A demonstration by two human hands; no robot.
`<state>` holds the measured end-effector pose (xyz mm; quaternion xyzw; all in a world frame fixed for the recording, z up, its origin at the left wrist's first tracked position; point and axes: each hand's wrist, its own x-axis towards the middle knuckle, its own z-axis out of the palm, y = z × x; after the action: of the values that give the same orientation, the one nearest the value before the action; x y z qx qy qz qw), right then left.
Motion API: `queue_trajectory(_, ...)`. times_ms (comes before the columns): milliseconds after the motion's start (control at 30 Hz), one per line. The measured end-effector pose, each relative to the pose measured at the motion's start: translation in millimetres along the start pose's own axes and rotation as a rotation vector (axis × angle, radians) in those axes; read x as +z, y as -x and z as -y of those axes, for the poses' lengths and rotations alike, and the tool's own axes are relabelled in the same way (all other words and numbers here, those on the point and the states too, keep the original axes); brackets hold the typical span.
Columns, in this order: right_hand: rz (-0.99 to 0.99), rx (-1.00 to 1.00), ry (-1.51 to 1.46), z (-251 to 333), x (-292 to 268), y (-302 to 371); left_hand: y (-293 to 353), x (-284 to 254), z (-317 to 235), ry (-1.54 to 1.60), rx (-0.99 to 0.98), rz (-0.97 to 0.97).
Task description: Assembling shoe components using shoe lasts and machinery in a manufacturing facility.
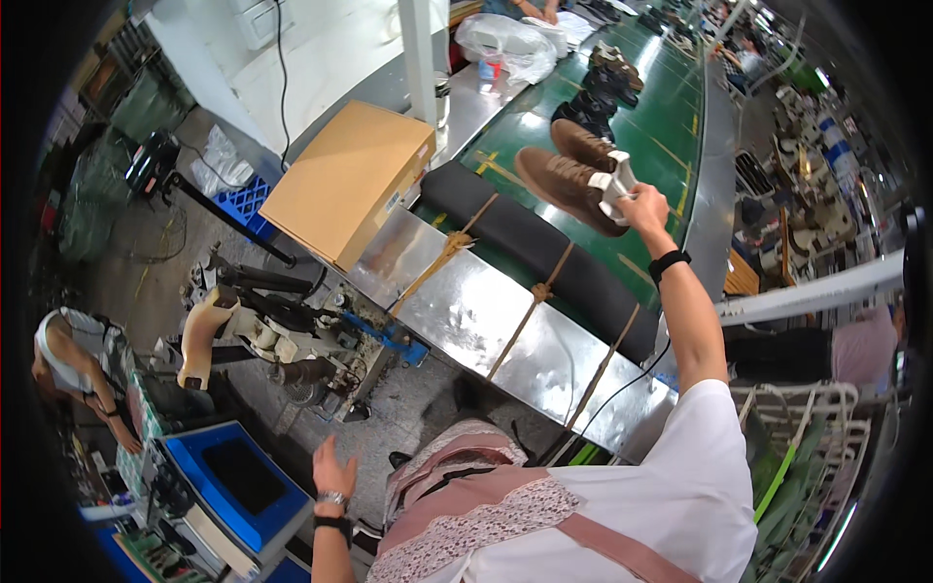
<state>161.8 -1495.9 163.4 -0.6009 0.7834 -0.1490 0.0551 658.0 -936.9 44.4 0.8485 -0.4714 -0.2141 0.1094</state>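
My right hand point(645, 208) reaches out over the green conveyor belt point(659, 155), closed on the white-lined collars of a pair of brown lace-up shoes point(556, 185). Their toes point away to the left. Whether the soles touch the belt I cannot tell. My left hand point(334, 472) hangs low beside my apron point(466, 515), fingers apart and holding nothing. Farther up the belt lie black shoes point(595, 105) and another pair of dark shoes point(614, 66).
A black padded roll point(544, 255) tied with cords crosses the belt's near end, by a metal ledge point(457, 309). A cardboard box point(335, 180) stands left of it. Below are a machine point(282, 340) and a blue-framed unit point(233, 481). Other people are around.
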Motion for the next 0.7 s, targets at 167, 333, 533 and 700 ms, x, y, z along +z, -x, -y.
queue_trajectory(167,0.047,0.008,-0.073,-5.9,35.4,-97.3,97.9,40.6,100.1,0.088,-0.486,0.054)
queue_trajectory(333,0.28,-0.352,-0.127,85.7,119.4,-58.4,193.8,58.6,129.8,0.099,-0.733,0.032)
queue_trajectory(533,1.413,-0.776,-0.219,125.3,208.0,233.1,153.8,17.0,182.5,0.192,-0.978,-0.138)
queue_trajectory(700,1.555,-1.276,-0.329,303.3,169.7,503.7,127.7,-84.6,304.9,0.333,-1.112,-0.512)
